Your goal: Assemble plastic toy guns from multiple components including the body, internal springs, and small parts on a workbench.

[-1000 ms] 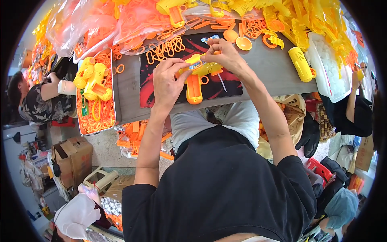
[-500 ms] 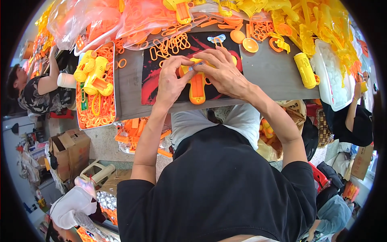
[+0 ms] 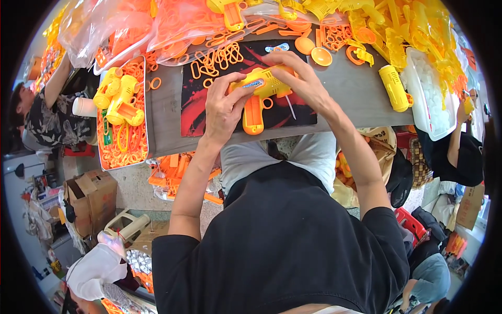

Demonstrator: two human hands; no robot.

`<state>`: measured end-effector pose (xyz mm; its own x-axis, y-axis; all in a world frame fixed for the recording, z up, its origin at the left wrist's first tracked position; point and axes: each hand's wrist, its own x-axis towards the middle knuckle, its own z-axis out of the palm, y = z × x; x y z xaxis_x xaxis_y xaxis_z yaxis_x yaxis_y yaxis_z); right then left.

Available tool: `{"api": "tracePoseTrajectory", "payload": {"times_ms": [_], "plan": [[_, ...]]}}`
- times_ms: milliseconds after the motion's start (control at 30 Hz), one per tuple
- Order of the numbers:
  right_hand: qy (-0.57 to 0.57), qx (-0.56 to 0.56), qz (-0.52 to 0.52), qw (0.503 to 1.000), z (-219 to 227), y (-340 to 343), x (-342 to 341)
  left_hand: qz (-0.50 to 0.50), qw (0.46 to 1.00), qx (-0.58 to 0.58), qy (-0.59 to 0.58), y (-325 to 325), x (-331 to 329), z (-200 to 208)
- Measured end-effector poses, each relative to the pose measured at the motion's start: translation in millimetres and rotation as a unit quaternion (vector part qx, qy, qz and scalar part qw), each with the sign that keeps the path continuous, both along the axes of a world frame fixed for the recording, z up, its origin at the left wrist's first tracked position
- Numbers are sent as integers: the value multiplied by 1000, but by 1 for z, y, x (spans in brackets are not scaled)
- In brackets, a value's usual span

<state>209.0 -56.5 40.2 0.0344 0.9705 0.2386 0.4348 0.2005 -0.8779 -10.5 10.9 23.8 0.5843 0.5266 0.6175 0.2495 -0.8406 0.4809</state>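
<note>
The yellow toy gun [image 3: 267, 88] lies on its side over the dark mat [image 3: 196, 116], between the person's hands, its orange handle [image 3: 253, 115] pointing toward the body. The left hand [image 3: 222, 107] is closed on the rear end, thumb and fingers beside the small blue sticker [image 3: 254, 84]; the right hand [image 3: 308, 86] curls over the front end. The two hands are apart, clamped on opposite ends of the gun, a hold that likely keeps it level and its sticker face up (how hard they press, I cannot tell). A thin pale rod [image 3: 291, 107] shows beneath the front.

The black-and-red mat probably spares both the toy and the table [image 3: 340, 91] from scratches. At its far edge lies a loose blue sticker piece [image 3: 277, 47], apparently put within easy reach, with orange loops [image 3: 222, 58] toward the left and orange cups [image 3: 321, 56] just off it to the right.

Farther left, a white-rimmed tray [image 3: 146, 118] gathers small orange rings, which would otherwise roll about; yellow toy bodies [image 3: 125, 99] rest on top. To the right, a yellow piece [image 3: 395, 90] lies beside a white bin [image 3: 438, 127] of pale bits.
</note>
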Motion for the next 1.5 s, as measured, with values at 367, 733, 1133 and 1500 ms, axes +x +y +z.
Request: {"api": "tracePoseTrajectory", "payload": {"times_ms": [367,733,1133,1500], "plan": [[18,-184,81,979,-3,36,12,-25,997,-73,-17,3,4,1],[-204,-77,88,972,-7,29,8,-25,999,22,19,1,1,-3],[121,44,71,989,-4,-6,-64,-122,826,-509,-211,-11,-40,-14],[-364,3,-293,884,-40,40,27,7,971,-89,223,16,-22,31]]}}
